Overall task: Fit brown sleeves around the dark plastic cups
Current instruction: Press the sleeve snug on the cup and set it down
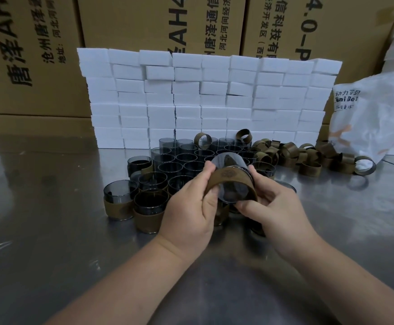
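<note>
I hold one dark see-through cup (226, 161) tilted on its side above the table, its base pointing away from me. A brown sleeve (228, 177) sits around its near end. My left hand (191, 207) grips the sleeve's left side and my right hand (271, 207) grips its right side and lower edge. Behind the hands stands a cluster of bare dark cups (186, 158). Sleeved cups (148, 212) stand at the near left. Loose brown sleeves (308, 158) lie in a heap to the right.
A wall of stacked white foam blocks (205, 97) rises behind the cups, with large cardboard boxes (130, 22) behind it. A white plastic bag (374, 118) lies at the right. The shiny metal table (50, 231) stretches out to the left and in front.
</note>
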